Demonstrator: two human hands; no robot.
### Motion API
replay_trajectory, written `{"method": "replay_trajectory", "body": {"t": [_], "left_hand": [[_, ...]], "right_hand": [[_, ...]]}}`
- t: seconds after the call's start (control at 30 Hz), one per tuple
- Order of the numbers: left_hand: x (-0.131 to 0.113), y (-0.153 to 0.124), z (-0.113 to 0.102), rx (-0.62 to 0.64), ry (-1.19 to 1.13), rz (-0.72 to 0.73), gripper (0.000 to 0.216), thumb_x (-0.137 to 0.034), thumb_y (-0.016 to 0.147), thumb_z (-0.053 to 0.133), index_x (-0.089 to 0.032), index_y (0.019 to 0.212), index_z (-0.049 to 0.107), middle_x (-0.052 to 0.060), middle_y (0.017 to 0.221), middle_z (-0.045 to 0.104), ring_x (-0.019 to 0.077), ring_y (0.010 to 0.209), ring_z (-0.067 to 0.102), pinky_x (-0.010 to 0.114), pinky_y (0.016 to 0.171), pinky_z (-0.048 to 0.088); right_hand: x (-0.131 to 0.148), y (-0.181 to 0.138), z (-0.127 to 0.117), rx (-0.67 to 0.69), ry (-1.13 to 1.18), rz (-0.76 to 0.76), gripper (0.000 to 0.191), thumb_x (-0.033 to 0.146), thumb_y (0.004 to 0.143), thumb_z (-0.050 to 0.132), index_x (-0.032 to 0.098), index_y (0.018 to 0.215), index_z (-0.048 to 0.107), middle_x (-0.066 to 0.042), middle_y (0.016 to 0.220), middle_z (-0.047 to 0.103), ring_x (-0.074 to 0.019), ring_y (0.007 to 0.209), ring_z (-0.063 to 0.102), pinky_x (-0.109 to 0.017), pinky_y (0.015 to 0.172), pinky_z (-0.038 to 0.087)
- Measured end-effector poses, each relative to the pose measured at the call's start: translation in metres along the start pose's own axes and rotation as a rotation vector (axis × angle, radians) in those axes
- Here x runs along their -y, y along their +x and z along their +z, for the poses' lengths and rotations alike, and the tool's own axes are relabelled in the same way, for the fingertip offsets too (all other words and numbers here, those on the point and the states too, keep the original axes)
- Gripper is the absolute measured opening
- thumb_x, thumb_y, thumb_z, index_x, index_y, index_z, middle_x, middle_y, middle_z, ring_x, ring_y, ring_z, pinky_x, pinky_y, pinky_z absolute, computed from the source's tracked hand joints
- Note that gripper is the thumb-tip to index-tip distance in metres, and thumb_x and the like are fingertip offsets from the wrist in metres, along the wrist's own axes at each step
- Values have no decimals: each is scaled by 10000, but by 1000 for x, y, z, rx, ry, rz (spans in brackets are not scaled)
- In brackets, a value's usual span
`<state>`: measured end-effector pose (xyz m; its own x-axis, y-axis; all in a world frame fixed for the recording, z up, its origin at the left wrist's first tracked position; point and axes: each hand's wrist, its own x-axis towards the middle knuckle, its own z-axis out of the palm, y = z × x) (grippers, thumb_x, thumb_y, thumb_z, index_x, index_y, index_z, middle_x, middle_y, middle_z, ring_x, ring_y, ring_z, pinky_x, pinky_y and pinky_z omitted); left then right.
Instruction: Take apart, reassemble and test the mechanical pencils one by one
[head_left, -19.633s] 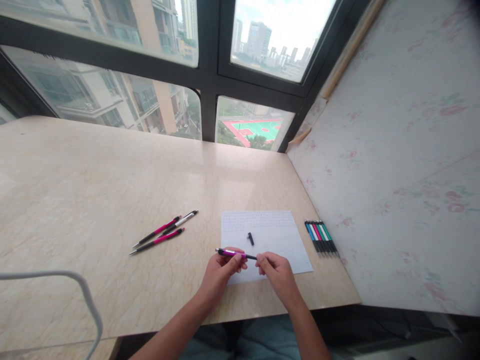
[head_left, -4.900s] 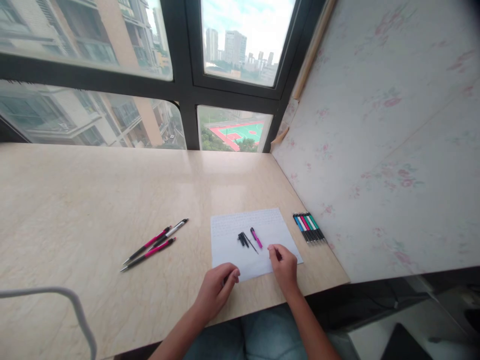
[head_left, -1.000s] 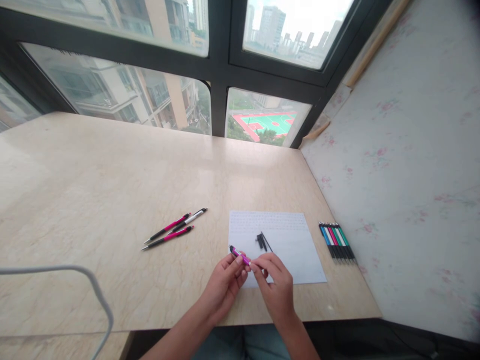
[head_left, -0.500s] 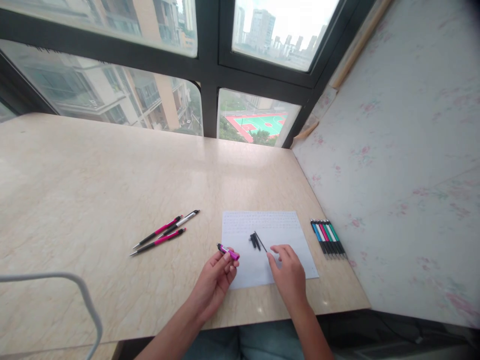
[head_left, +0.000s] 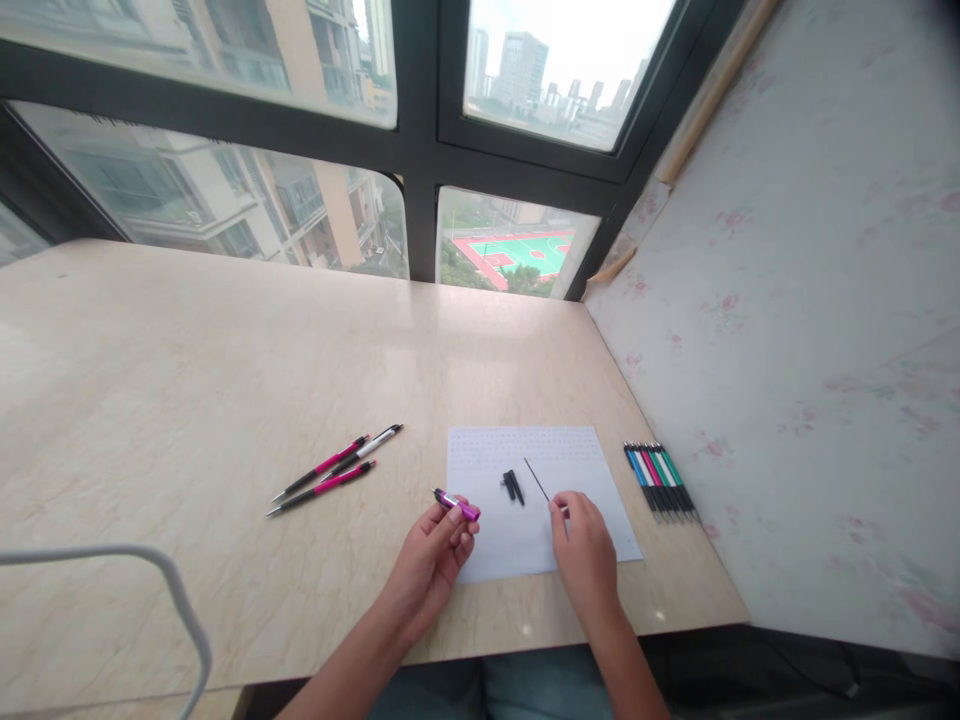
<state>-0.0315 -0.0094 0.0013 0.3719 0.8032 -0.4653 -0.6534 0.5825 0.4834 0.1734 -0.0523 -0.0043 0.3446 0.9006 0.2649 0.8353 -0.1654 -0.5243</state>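
Observation:
My left hand (head_left: 433, 550) pinches a purple pen barrel (head_left: 459, 506) with a dark clip end, at the left edge of a written sheet of paper (head_left: 502, 550). Over the sheet's right part, my right hand (head_left: 586, 545) has thumb and forefinger closed on the lower end of a thin black pen refill (head_left: 535, 477), which slants up and to the left. Between the two hands, small black pen parts (head_left: 514, 487) lie side by side on the paper.
Three pens (head_left: 322, 487), two pink and one white, lie to the left. A row of several coloured pens (head_left: 660, 482) sits by the papered wall (head_left: 787, 400). A grey curved bar (head_left: 169, 580) crosses the lower left. Windows stand behind the marble-look tabletop (head_left: 225, 370).
My right hand has closed on the refill and moved slightly right, drawing it away from the black parts. My left hand keeps its hold on the purple barrel.

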Motion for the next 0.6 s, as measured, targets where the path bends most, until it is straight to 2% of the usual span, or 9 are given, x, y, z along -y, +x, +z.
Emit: {"method": "replay_trajectory", "body": {"t": [0.13,0.2,0.37,0.6], "left_hand": [[-2,-1,3,-30,-6,20,190,-177,762,772,-124,913,668,47,858,674,81,697,638,140,651,555],[-3,-1,5,-47,-9,41,177,-172,760,772,-124,898,671,50,861,677,79,695,634,134,636,551],[-3,1,4,-77,8,97,171,-178,753,780,-125,885,685,61,888,684,82,711,623,135,627,544],[1,-4,7,-57,133,128,198,-235,776,762,-139,928,678,67,934,677,108,790,624,161,675,521]], "right_hand": [[7,-7,-16,173,325,19,214,360,931,495,197,902,631,-56,787,675,-198,708,634,-288,620,516],[12,-10,-23,204,416,1,208,343,920,524,190,965,658,-66,826,689,-198,742,649,-282,639,533],[18,-12,-33,185,458,-80,186,283,915,530,197,871,688,-70,830,682,-192,727,636,-283,644,526],[27,-10,-30,157,413,-151,168,220,900,531,203,870,696,-54,797,666,-172,651,607,-278,614,519]]}}
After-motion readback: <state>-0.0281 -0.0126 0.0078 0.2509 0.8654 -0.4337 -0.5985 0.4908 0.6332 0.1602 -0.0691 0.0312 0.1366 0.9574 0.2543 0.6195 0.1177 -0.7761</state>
